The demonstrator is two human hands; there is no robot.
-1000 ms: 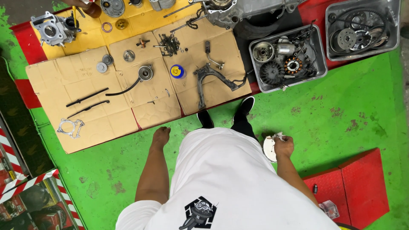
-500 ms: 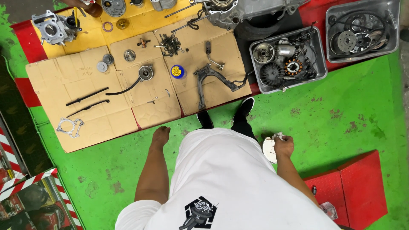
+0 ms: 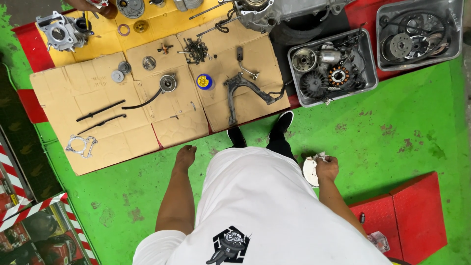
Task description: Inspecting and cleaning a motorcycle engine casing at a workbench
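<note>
I stand on a green floor [image 3: 402, 132] and look straight down over my white shirt. My left hand [image 3: 185, 157] hangs at my side with the fingers curled and nothing in it. My right hand [image 3: 326, 168] is closed on a round pale metal disc [image 3: 309, 171] with a white rag [image 3: 321, 157] bunched against it. My black shoes [image 3: 281, 125] point at sheets of cardboard [image 3: 122, 127] that carry engine parts: a metal bracket [image 3: 241, 88], a gasket [image 3: 81, 145], two thin black rods [image 3: 100, 110] and a yellow and blue cap [image 3: 204, 81].
Two grey metal trays [image 3: 370, 73] [image 3: 458, 29] of engine parts stand at the far right. An engine case [image 3: 274, 12] and a cylinder [image 3: 61, 30] lie at the back. Another person's hand [image 3: 93, 6] reaches in at top left. A red ramp [image 3: 407, 216] lies at lower right.
</note>
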